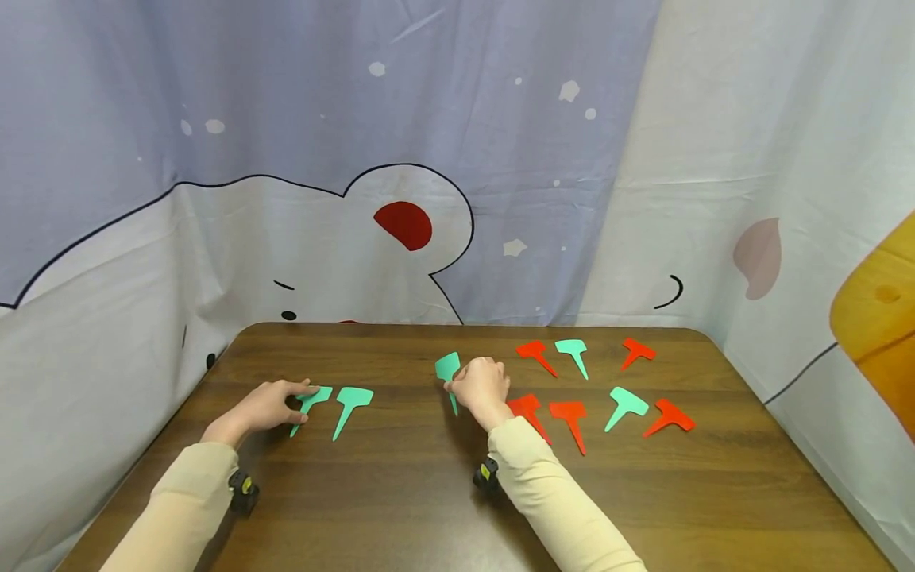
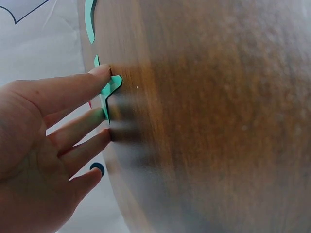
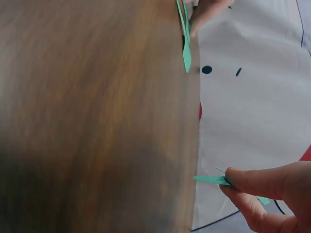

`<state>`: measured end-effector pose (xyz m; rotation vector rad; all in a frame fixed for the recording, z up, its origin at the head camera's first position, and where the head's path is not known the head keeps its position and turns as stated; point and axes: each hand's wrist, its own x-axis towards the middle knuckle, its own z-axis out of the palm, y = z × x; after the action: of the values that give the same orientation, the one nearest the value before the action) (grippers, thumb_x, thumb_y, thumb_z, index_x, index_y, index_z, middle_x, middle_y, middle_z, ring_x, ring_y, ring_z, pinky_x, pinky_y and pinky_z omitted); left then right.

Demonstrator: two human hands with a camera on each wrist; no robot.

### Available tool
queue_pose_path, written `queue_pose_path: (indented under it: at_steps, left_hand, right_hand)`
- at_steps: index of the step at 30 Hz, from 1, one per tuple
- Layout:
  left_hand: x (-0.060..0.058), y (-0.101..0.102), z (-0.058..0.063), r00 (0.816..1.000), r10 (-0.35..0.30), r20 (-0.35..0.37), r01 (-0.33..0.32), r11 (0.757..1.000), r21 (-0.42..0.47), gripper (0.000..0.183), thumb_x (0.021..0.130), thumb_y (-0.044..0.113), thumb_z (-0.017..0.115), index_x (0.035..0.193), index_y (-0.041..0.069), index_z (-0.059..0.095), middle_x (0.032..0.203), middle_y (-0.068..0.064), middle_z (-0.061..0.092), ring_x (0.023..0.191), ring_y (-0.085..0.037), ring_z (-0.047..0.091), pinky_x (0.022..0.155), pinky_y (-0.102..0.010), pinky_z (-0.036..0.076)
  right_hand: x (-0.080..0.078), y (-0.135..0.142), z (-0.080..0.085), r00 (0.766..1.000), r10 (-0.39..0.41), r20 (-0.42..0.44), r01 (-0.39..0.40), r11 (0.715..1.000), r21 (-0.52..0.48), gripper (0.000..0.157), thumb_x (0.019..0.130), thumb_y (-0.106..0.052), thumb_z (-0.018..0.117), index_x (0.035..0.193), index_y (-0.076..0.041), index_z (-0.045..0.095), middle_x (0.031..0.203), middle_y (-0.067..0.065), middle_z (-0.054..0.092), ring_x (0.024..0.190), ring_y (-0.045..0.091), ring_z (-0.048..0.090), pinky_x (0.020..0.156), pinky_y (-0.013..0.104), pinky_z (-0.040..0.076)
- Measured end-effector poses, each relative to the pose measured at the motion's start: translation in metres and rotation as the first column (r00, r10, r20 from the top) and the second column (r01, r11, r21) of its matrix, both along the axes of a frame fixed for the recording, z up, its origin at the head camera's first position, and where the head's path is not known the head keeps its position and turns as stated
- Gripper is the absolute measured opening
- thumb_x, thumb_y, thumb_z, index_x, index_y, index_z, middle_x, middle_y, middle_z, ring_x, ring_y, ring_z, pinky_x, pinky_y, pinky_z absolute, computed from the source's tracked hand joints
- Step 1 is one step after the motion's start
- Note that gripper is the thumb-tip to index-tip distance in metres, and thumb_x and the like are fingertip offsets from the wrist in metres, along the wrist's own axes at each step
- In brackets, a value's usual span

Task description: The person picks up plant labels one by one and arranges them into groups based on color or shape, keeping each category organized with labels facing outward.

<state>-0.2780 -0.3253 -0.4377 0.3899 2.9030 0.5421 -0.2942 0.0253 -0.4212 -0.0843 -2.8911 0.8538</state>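
Note:
On the left of the table my left hand pinches a green T-shaped plant label; in the left wrist view, this label sits between the thumb and the fingers. A second green label lies just to its right. Near the middle, my right hand holds another green plant label between thumb and index finger. Its tip sticks out past the fingers in the right wrist view. Part of that label is hidden behind the fingers.
Several red T-shaped labels lie scattered on the right half of the wooden table. Among them are two green labels, one at the back and one nearer. A printed curtain hangs behind the table.

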Motion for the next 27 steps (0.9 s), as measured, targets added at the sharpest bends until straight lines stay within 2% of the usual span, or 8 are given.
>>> queue_pose_path:
  at_steps: [8,15,22,27]
  left_hand:
    - [0.001,0.0,0.002,1.0,0.001,0.008,-0.001,1.0,0.01,0.058,0.079,0.023,0.075,0.133,0.009,0.057,0.143,-0.021,0.043,0.129,-0.053,0.034,0.096,-0.063,0.038]
    - [0.001,0.0,0.004,1.0,-0.004,-0.003,0.004,1.0,-0.002,0.057,0.08,0.022,0.075,0.133,0.008,0.057,0.143,-0.022,0.043,0.129,-0.054,0.034,0.097,-0.063,0.038]
    - [0.001,0.001,0.004,1.0,0.004,0.006,-0.004,1.0,0.001,0.058,0.08,0.022,0.075,0.133,0.008,0.056,0.143,-0.022,0.043,0.129,-0.054,0.033,0.097,-0.063,0.037]
    - [0.001,0.001,0.003,1.0,0.005,0.009,-0.005,1.0,0.002,0.058,0.08,0.022,0.075,0.133,0.008,0.056,0.143,-0.022,0.043,0.129,-0.054,0.033,0.096,-0.063,0.038]
  right_hand:
    - [0.004,-0.017,-0.004,0.999,0.031,-0.043,-0.029,0.998,0.049,0.027,0.07,-0.032,0.082,0.054,-0.018,0.067,0.097,0.011,0.065,0.107,0.037,0.052,0.099,0.061,0.034]
    - [0.005,-0.03,-0.009,0.999,0.035,-0.037,-0.032,0.997,0.068,0.025,0.067,-0.032,0.083,0.055,-0.017,0.067,0.098,0.013,0.065,0.111,0.037,0.052,0.102,0.064,0.03]
    - [0.008,-0.039,-0.016,0.999,0.032,-0.038,-0.026,0.991,0.134,0.028,0.063,-0.033,0.086,0.063,-0.012,0.067,0.096,0.013,0.063,0.109,0.036,0.051,0.101,0.064,0.03]
    - [0.008,-0.044,-0.017,0.999,0.025,-0.029,-0.02,0.985,0.172,0.029,0.064,-0.034,0.085,0.069,-0.011,0.068,0.097,0.012,0.063,0.109,0.035,0.051,0.099,0.064,0.032]
